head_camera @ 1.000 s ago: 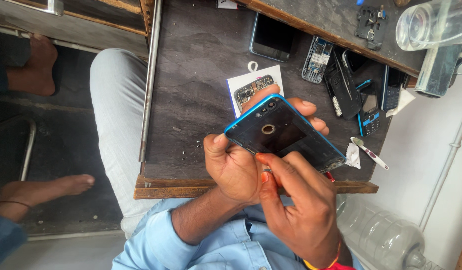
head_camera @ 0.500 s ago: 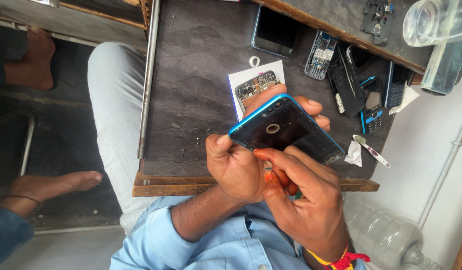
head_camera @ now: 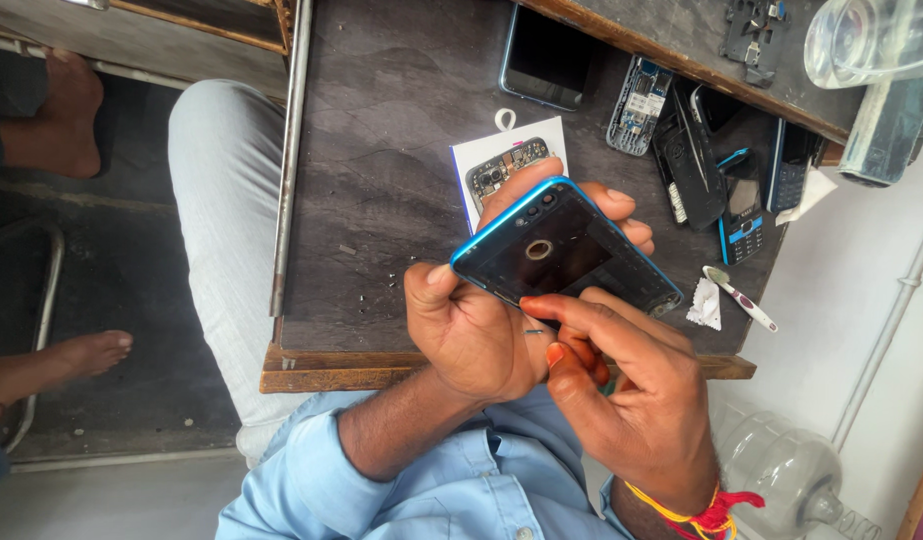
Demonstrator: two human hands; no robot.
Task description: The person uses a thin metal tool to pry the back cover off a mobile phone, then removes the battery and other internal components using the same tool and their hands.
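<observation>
Both hands meet over the desk's (head_camera: pixel 381 200) near edge: the left hand (head_camera: pixel 476 330) grips a blue-framed black phone back shell (head_camera: pixel 561 250), tilted, while the right hand (head_camera: pixel 631 390) presses a fingertip on its lower edge. Beneath lies a small white card (head_camera: pixel 481 150); dismantled dark phones (head_camera: pixel 701 160) crowd the far right corner.

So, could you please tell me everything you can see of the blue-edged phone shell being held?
The phone shell is a dark, glossy rectangular panel with a bright blue rim, plastic by the look. A round ringed opening sits near its middle and small holes near one corner. It is tilted, held above the dark table. The left hand grips it from below, thumb on the near edge; the right hand has fingertips at its lower edge.
</observation>
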